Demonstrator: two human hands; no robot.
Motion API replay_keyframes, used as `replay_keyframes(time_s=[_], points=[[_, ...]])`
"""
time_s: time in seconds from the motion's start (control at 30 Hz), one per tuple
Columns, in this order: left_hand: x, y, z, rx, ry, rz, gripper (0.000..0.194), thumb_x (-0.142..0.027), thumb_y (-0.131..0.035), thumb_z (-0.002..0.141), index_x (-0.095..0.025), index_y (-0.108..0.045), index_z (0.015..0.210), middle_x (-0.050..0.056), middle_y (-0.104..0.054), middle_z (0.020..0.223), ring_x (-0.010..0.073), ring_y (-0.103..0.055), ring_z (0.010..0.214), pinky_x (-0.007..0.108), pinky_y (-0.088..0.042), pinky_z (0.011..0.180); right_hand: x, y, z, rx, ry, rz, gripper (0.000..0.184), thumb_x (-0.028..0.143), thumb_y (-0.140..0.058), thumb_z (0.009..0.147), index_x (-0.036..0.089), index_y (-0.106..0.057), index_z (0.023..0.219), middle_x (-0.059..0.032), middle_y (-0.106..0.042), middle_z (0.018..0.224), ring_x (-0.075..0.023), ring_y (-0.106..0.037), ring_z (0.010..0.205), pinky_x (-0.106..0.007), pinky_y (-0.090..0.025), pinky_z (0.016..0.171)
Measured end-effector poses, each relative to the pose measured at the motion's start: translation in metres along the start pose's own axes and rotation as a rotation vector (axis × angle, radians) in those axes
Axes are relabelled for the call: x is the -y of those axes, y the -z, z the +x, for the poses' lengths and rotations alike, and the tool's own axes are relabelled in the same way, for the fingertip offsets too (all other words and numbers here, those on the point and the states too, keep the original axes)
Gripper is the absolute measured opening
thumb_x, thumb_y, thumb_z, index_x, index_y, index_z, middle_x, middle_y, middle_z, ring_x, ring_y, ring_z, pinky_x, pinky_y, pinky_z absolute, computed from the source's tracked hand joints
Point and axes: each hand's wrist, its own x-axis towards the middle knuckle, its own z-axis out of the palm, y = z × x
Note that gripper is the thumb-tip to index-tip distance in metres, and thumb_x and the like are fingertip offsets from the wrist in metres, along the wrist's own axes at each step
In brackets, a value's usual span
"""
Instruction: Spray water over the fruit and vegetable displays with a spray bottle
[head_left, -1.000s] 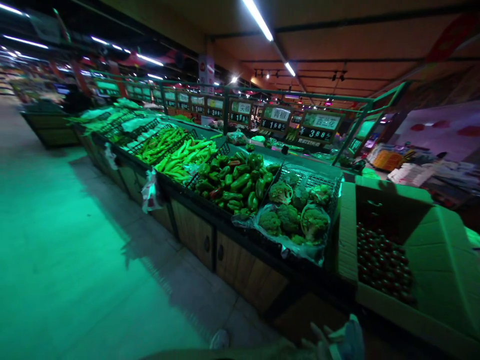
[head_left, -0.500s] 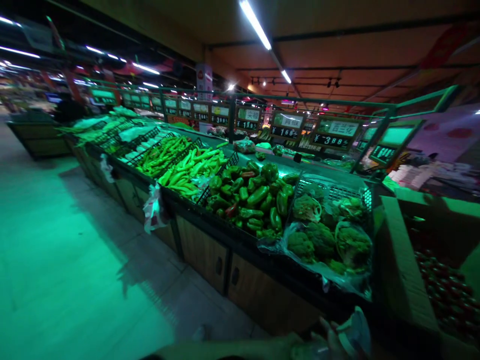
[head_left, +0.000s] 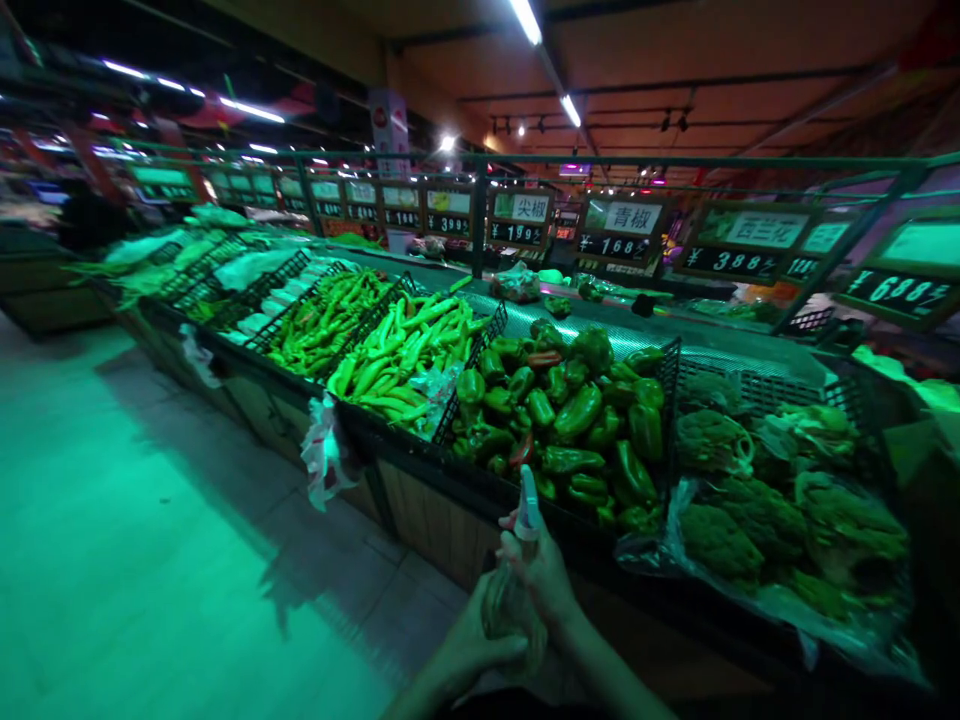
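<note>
The person's right hand [head_left: 541,578] closes snugly around the neck of a clear plastic spray bottle [head_left: 511,605], just under its pale trigger head [head_left: 529,505], while the left hand [head_left: 476,640] wraps the lower body of the bottle from the 8 o'clock side, so both hands are holding it and neither is spread wide. The bottle stands nearly upright at the bottom centre of the view, its head pointing to 12 o'clock, in front of the black edge of a produce counter [head_left: 442,482]. Beyond the hands at 12 o'clock, glossy green bell peppers [head_left: 577,420], with a few red ones among them, fill a black wire basket [head_left: 472,370]. At about 10 o'clock lie long, pale green chili peppers [head_left: 401,355], and past them, further along the same counter, a heap of thinner, darker green peppers [head_left: 322,325]. At 2 to 3 o'clock, heads of broccoli [head_left: 772,520] sit on clear plastic sheeting [head_left: 660,535] in another basket. A white plastic bag [head_left: 322,450] hangs from the counter edge at 10 o'clock, above wooden cabinet fronts [head_left: 427,520]. Black price signs [head_left: 619,232] with green headers stand in a row along a green railing [head_left: 675,160] at the far side, and a green-lit tiled floor [head_left: 150,520] stretches away at 9 o'clock
</note>
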Motion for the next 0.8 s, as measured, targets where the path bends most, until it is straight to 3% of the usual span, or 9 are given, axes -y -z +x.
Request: replay_keyframes(time_s=[0.2,0.27,0.33,0.4,0.5,0.63,0.8], points=[[-0.04,0.045,-0.025,-0.612,0.005,0.156,0.092,-0.06,-0.099,0.043,-0.022,-0.067,0.12,0.014,-0.079,0.118,0.0459,-0.067,0.124,0.062,-0.045,0.116,0.017,-0.086,0.038,0.377,0.056,-0.126,0.038,0.053,-0.075,0.078,0.026,-0.057,0.097,0.0009,-0.068,0.09,-0.0183,-0.06,0.077,-0.03,-0.047,0.069],[-0.052,0.052,-0.026,-0.733,-0.008,0.197,0.091,-0.06,-0.1,0.038,-0.022,-0.069,0.116,0.013,-0.081,0.112,0.0474,-0.069,0.121,0.062,-0.048,0.114,0.024,-0.102,0.047,0.428,0.062,-0.12,0.038,0.052,-0.076,0.077,0.026,-0.056,0.096,0.0024,-0.065,0.087,-0.0169,-0.057,0.075,-0.029,-0.044,0.069],[-0.061,0.057,-0.021,-0.753,-0.014,0.222,0.092,-0.06,-0.1,0.037,-0.022,-0.069,0.115,0.014,-0.081,0.11,0.048,-0.07,0.117,0.063,-0.05,0.111,0.028,-0.11,0.055,0.433,0.049,-0.105,0.037,0.051,-0.076,0.076,0.026,-0.056,0.095,0.003,-0.064,0.086,-0.0163,-0.055,0.074,-0.029,-0.043,0.068],[-0.066,0.059,-0.01,-0.689,-0.011,0.231,0.093,-0.061,-0.099,0.039,-0.021,-0.069,0.117,0.015,-0.08,0.112,0.0472,-0.071,0.116,0.062,-0.05,0.111,0.029,-0.107,0.063,0.4,0.045,-0.103,0.036,0.05,-0.076,0.077,0.026,-0.055,0.094,0.0029,-0.064,0.085,-0.0162,-0.055,0.073,-0.029,-0.043,0.067],[-0.063,0.057,0.015,-0.522,-0.034,0.229,0.096,-0.066,-0.097,0.045,-0.02,-0.064,0.123,0.017,-0.076,0.121,0.0461,-0.068,0.122,0.061,-0.049,0.112,0.025,-0.085,0.075,0.315,0.07,-0.098,0.037,0.053,-0.074,0.079,0.025,-0.057,0.096,0.0014,-0.067,0.087,-0.0169,-0.059,0.072,-0.029,-0.045,0.066],[-0.044,0.039,0.059,-0.27,-0.063,0.201,0.1,-0.064,-0.095,0.054,-0.022,-0.054,0.135,0.02,-0.064,0.142,0.0438,-0.055,0.139,0.058,-0.041,0.119,0.018,-0.031,0.088,0.103,0.078,-0.013,0.042,0.056,-0.076,0.079,0.024,-0.06,0.101,-0.0031,-0.072,0.097,-0.0203,-0.066,0.079,-0.033,-0.054,0.072],[-0.023,-0.006,0.109,0.057,0.086,0.109,0.096,-0.057,-0.097,0.057,-0.023,-0.049,0.132,0.018,-0.065,0.137,0.0404,-0.06,0.133,0.059,-0.042,0.115,0.027,0.049,0.081,-0.209,0.056,0.086,0.05,0.06,-0.078,0.077,0.022,-0.063,0.104,-0.0058,-0.073,0.1,-0.022,-0.07,0.077,-0.038,-0.06,0.073]])
